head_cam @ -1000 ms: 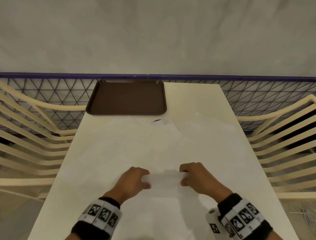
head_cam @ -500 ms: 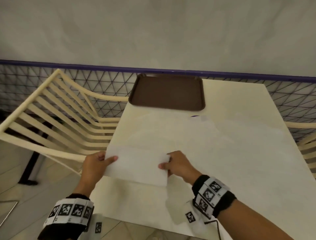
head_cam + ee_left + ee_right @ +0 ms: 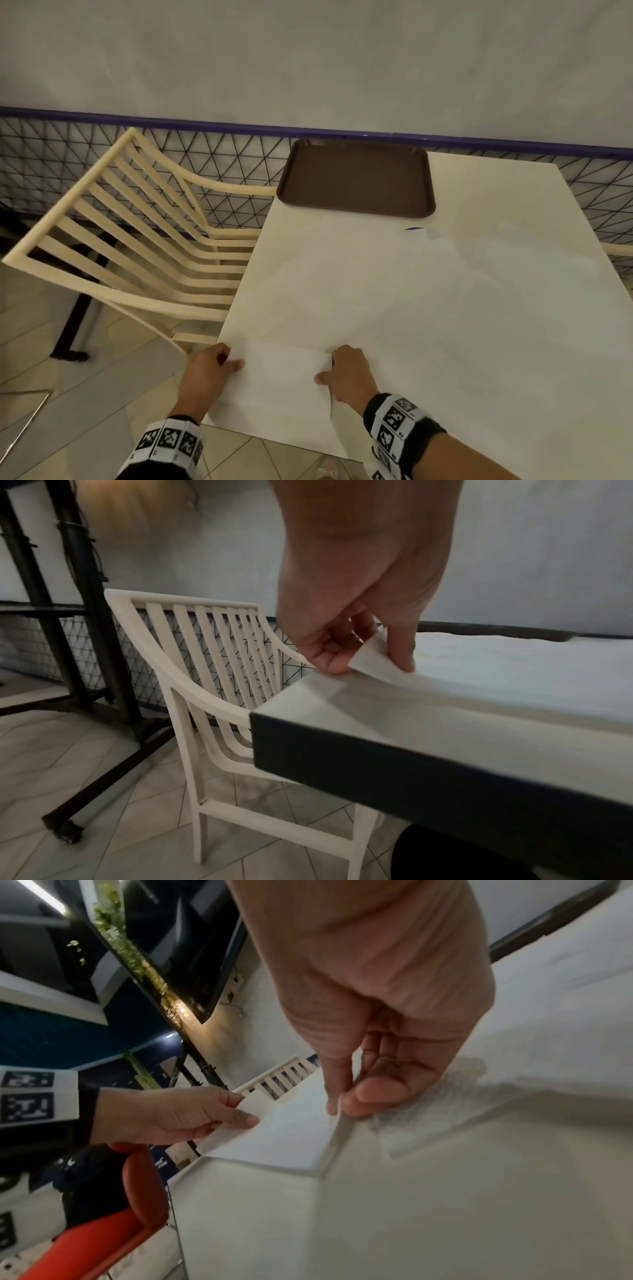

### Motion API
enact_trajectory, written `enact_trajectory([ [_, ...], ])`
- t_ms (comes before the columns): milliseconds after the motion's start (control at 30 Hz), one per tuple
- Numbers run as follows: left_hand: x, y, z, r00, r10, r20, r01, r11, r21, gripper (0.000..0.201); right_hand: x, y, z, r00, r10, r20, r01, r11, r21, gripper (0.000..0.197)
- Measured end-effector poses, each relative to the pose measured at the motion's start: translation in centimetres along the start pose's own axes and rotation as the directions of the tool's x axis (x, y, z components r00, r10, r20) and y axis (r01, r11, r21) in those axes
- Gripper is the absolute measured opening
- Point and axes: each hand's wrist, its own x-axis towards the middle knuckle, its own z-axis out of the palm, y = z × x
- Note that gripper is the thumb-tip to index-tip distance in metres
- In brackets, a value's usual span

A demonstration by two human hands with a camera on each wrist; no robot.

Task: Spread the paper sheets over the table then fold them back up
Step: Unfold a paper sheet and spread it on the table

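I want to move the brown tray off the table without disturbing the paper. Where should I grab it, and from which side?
Take the tray by its raised rim at the two short ends, coming in from the left and right. It lies flat, so the upturned rim looks like the only part fingers can hook. Its near edge seems to border the spread paper, so avoid coming from there.
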Motion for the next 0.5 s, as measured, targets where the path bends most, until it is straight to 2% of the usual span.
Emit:
enact_trajectory([
  [100, 0.0, 0.3, -0.2, 1.000, 0.018, 0.007, -0.019, 0.996, 0.083, 0.028, -0.3, 0.0, -0.4, 1.000, -0.011, -0.006, 0.010, 0.987, -0.159, 0.047],
  [133, 0.1, 0.5, -0.4, 1.000, 0.012, 0.002, -0.012, 0.995, 0.094, 0.033, -0.5, 0.0, -0.6, 1.000, -0.029, -0.003, 0.028, 0.977, -0.210, 0.043],
  [200, 0.2, 1.2, -0.5, 1.000, -0.001, -0.004, 0.001, 0.992, 0.129, 0.055, -1.2, 0.1, -1.3, 0.994, -0.109, 0.001, 0.105, 0.958, -0.268, 0.030],
  [267, 0.1, 2.2, -0.1, 0.999, 0.046, -0.008, -0.043, 0.969, 0.244, 0.066, -2.0, 0.5, -2.2, 0.980, -0.198, -0.006, 0.192, 0.957, -0.219, 0.024],
  [300, 0.0, 3.0, 0.4, 0.997, 0.079, 0.000, -0.076, 0.949, 0.305, 0.065, -2.5, 0.9, -2.9, 0.974, -0.224, -0.013, 0.219, 0.961, -0.169, 0.023],
  [367, -0.3, 5.1, 1.5, 0.987, 0.158, 0.000, -0.150, 0.936, 0.319, 0.056, -3.2, 2.2, -5.0, 0.967, -0.245, -0.071, 0.239, 0.967, -0.090, 0.017],
  [433, -0.2, 7.9, 3.0, 0.967, 0.257, -0.002, -0.246, 0.928, 0.280, 0.048, -3.8, 4.8, -7.6, 0.961, -0.215, -0.174, 0.203, 0.976, -0.081, 0.013],
  [500, 0.0, 11.2, 4.7, 0.931, 0.362, 0.057, -0.364, 0.897, 0.250, 0.040, -4.4, 8.0, -10.2, 0.946, -0.166, -0.278, 0.143, 0.985, -0.102, 0.016],
])
